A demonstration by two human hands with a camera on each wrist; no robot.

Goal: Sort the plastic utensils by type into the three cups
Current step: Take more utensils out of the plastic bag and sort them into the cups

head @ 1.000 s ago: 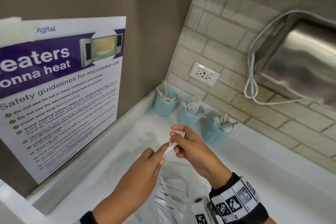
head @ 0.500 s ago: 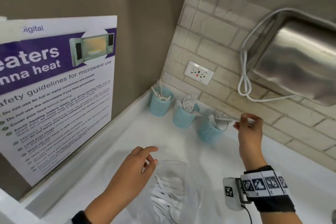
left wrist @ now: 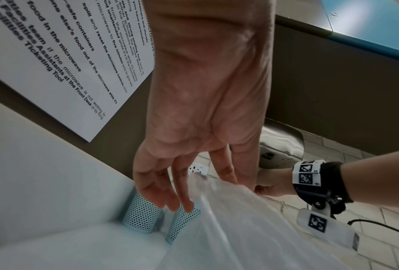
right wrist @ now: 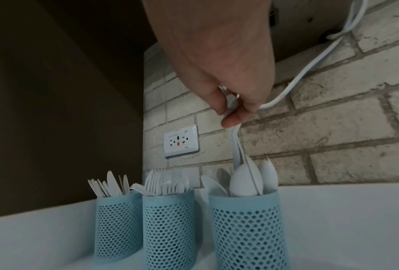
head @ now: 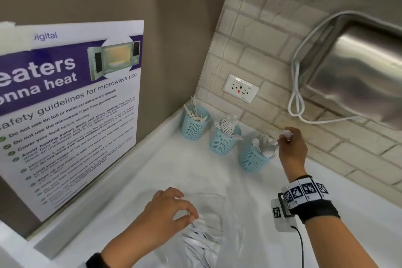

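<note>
Cups (head: 221,142) on white counter (head: 152,169), brick wall (head: 272,28) behind.

Corner of white bench (head: 134,183), brick wall behind.
Microwave safety poster (head: 69,111) leans at left wall; white socket (head: 240,88) with red switch set in brick; steel appliance (head: 356,72) mounted upper right, white cord (head: 298,102) looped beneath it.

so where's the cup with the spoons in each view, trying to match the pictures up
Head: the pale blue mesh plastic cup holding white spoons is rightmost of three, right of centre, just left of the right hand.
Left wrist: not visible; the left hand and the clear plastic bag block that spot.
Right wrist: bottom centre-right, nearest cup, under the fingers.
Shared landmark: the white wall socket.
</note>
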